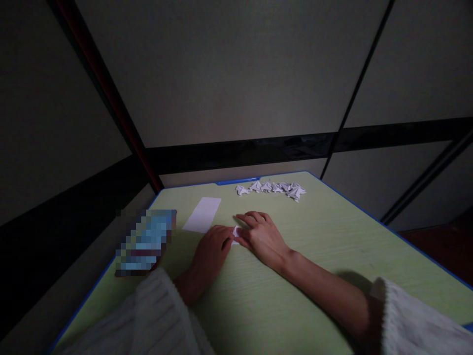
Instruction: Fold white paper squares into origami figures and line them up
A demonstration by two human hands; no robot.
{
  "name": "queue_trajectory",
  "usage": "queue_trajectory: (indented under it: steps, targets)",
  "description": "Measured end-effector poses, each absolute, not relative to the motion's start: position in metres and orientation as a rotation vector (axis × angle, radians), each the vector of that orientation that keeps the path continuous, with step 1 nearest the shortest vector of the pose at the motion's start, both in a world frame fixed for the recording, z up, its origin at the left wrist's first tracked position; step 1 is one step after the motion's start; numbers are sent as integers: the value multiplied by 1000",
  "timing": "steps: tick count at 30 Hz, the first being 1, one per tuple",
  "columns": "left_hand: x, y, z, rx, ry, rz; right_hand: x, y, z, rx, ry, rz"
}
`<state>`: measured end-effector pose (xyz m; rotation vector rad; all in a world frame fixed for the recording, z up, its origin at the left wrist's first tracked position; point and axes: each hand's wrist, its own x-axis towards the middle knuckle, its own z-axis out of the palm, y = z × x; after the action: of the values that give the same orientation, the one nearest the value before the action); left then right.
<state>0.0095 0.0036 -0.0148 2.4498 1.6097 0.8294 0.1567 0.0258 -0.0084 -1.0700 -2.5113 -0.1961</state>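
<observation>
A small folded piece of white paper (235, 231) lies low over the table between my two hands. My left hand (213, 246) pinches its left side, with the fingers curled and pressed together. From the right, my right hand (260, 236) holds the paper between thumb and index finger, while its other fingers stretch out above. Much of the paper is hidden by the fingers, so its exact folds cannot be made out. Just beyond my left hand a flat white sheet of paper (203, 214) rests on the table.
Several folded white paper figures (275, 187) sit in a row near the far edge of the light green table (332, 227), which has a blue rim. A pixelated flat object (148, 244) lies at the left edge. Panelled doors (236, 74) stand close behind.
</observation>
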Motion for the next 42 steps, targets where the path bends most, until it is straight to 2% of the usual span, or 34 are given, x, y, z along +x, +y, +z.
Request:
queue_trajectory:
  steps: [17, 29, 42]
  targets:
    - [13, -1, -12, 2514, 1695, 739, 155, 25, -9, -1160, -2519, -182]
    - [7, 6, -36, 2676, 1622, 702, 158, 29, -12, -1174, -2470, 44]
    - [9, 8, -24, 2478, 1576, 725, 159, 32, -13, -1137, -2421, 199]
